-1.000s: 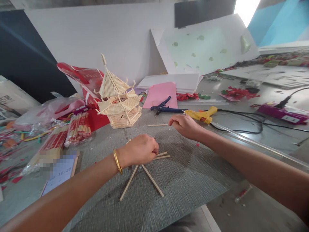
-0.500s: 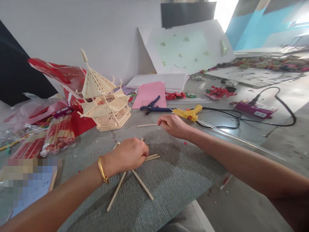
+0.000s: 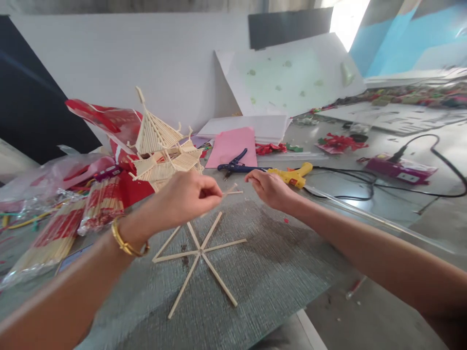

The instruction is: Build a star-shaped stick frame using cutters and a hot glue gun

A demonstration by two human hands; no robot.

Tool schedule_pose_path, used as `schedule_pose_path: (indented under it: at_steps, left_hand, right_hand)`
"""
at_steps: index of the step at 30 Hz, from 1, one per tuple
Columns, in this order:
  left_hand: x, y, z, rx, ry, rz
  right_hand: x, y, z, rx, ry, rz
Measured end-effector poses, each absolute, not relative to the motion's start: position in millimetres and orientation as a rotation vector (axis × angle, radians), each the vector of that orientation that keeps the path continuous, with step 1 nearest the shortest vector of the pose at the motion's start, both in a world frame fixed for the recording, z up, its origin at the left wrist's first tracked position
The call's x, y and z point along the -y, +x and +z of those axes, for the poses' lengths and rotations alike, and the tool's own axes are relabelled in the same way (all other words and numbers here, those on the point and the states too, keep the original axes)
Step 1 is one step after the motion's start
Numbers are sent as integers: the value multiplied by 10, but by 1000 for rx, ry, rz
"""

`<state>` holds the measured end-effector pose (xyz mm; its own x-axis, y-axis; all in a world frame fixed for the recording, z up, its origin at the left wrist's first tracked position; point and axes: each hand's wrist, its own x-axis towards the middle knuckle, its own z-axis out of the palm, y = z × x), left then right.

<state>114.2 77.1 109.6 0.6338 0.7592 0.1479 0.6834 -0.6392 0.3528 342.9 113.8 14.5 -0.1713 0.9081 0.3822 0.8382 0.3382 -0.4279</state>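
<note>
My left hand (image 3: 189, 197) is raised above the table, thumb and fingers pinched. A thin pale strip (image 3: 229, 189), blurred, sticks out from its fingertips. To the right, my right hand (image 3: 270, 190) is closed in a pinch; what it holds, if anything, is too small to make out. Below my left hand, several wooden sticks lie joined at the middle in a star (image 3: 219, 281). One more stick (image 3: 166, 244) links two of its outer ends at the left, partly hidden by my hand. A loose stick (image 3: 237, 192) lies between my hands.
A stick-built pagoda model (image 3: 155, 133) stands at the back left, beside bagged stick bundles (image 3: 102, 204). Behind my right hand lie blue cutters (image 3: 237, 165) and a yellow glue gun (image 3: 292, 176) with its black cable. A clear rod (image 3: 379, 218) and purple box (image 3: 399, 169) are right.
My left hand has lifted off the star and moved up and left, uncovering its centre. The thin strip now shows at its fingertips. My right hand stays near the glue gun, fingers slightly shifted.
</note>
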Motion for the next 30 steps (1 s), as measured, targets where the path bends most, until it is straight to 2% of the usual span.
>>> schedule_pose_path:
  at_steps: [5,14,21,30]
  left_hand:
    - [-986,1115,1151,-1298,2528,529]
    - [-1527,1588,590,-1167,2845,278]
    - [-1652,1709,385,-1133,2746,357]
    - [-1362,1680,575,-845,2101,505]
  right_hand:
    - [-1112,3488,236,1818,-1462,140]
    - [-1034,3505,333,1821,-1322,232]
    - [-1137,3426,136,1556,-1099,1029]
    - [-1112,3408,175,1381,-808,1363]
